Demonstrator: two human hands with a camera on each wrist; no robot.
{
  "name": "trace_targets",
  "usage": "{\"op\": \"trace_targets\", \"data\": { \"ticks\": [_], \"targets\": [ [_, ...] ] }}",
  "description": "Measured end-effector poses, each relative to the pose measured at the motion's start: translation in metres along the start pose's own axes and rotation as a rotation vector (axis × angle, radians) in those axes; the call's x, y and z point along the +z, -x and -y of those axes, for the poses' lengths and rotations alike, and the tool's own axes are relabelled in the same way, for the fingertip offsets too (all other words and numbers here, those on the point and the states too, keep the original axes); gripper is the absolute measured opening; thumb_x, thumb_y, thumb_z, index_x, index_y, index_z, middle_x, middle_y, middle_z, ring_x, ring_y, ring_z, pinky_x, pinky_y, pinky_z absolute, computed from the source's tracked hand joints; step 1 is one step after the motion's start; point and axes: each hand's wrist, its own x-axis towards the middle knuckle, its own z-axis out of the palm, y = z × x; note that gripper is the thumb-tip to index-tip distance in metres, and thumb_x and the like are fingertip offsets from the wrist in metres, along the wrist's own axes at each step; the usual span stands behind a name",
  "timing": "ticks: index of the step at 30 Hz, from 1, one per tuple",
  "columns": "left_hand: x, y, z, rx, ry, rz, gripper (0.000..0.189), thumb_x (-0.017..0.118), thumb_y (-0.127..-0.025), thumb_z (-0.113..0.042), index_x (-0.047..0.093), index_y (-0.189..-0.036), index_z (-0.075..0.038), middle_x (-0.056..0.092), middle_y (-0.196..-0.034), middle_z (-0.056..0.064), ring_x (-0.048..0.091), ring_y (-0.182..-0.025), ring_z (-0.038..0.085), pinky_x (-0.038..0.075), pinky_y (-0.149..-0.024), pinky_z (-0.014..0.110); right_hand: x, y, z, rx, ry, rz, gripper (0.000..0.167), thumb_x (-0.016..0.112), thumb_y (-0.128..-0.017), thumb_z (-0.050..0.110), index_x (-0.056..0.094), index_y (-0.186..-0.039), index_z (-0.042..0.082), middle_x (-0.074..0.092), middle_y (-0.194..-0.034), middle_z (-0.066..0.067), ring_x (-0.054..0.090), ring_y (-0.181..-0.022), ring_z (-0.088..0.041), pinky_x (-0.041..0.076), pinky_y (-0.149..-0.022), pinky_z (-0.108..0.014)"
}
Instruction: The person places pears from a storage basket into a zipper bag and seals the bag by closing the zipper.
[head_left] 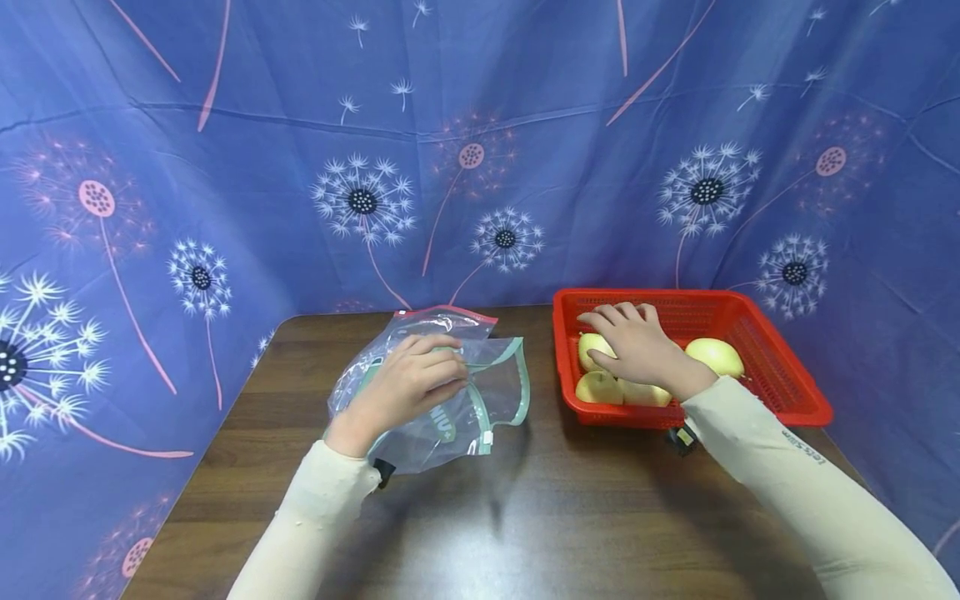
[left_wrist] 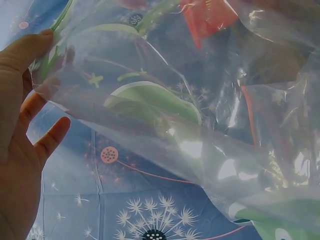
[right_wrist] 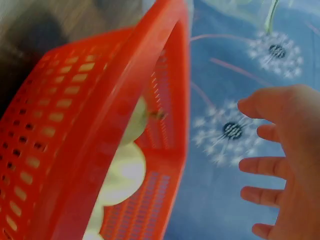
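"What's in the containers?"

"The red basket (head_left: pixel 618 414) has at least four pale yellow-green fruits (head_left: pixel 715 357) in it, three grouped at its left side and one farther right. On the left of the tabletop (head_left: pixel 570 500) is a clear bag (head_left: pixel 450 442) with green edging; a second bag (head_left: pixel 450 319), edged in red, shows behind it."

"And the fingers?"

"The left hand (head_left: pixel 412 375) pinches the green-edged bag by its rim, thumb against fingers. The right hand (head_left: pixel 641 346) is above the basket, fingers spread and slightly bent, gripping nothing."

"How about edges and room?"

"The basket stands close to the tabletop's back and right edges, with the curtain (head_left: pixel 585 208) just behind. A strip of tabletop separates bag from basket, and a wider stretch lies in front of both."
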Motion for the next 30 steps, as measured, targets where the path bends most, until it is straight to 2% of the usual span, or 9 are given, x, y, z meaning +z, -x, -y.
{"op": "trace_targets", "data": {
  "ticks": [8, 11, 21, 30],
  "targets": [
    [0.001, 0.0, 0.0, 0.002, 0.006, -0.01, 0.021, 0.082, -0.079, -0.009, 0.068, -0.094, -0.015, 0.069, -0.092, -0.008, 0.062, -0.112, 0.023, 0.049, -0.085, 0.042, 0.014, -0.006, -0.02, 0.167, 0.025, 0.171, 0.064, 0.065, -0.091, 0.033, 0.043, -0.144, 0.004, 0.046, -0.136, -0.026, 0.041, -0.119, -0.049, 0.025, -0.094, -0.072],
    [0.001, 0.0, 0.001, 0.002, 0.004, -0.012, 0.02, 0.082, -0.08, -0.009, 0.068, -0.094, -0.015, 0.07, -0.093, -0.007, 0.062, -0.113, 0.023, 0.049, -0.085, 0.042, 0.02, -0.008, -0.024, 0.207, 0.036, 0.216, 0.066, 0.063, -0.092, 0.035, 0.041, -0.146, 0.003, 0.045, -0.137, -0.028, 0.041, -0.12, -0.051, 0.024, -0.095, -0.073],
    [0.005, 0.002, 0.003, 0.011, -0.001, -0.022, 0.02, 0.082, -0.079, -0.009, 0.069, -0.093, -0.013, 0.07, -0.093, -0.005, 0.063, -0.111, 0.025, 0.05, -0.086, 0.041, 0.045, -0.012, -0.032, 0.259, 0.032, 0.306, 0.068, 0.064, -0.092, 0.039, 0.04, -0.145, 0.004, 0.049, -0.129, -0.03, 0.045, -0.114, -0.052, 0.027, -0.093, -0.071],
    [0.007, 0.004, 0.004, 0.011, 0.004, -0.017, 0.019, 0.081, -0.079, -0.009, 0.069, -0.093, -0.014, 0.07, -0.093, -0.005, 0.063, -0.111, 0.025, 0.05, -0.087, 0.041, 0.061, -0.019, -0.038, 0.316, -0.032, 0.323, 0.069, 0.061, -0.092, 0.046, 0.04, -0.146, 0.008, 0.052, -0.125, -0.031, 0.047, -0.11, -0.052, 0.029, -0.092, -0.069]
  ]
}}
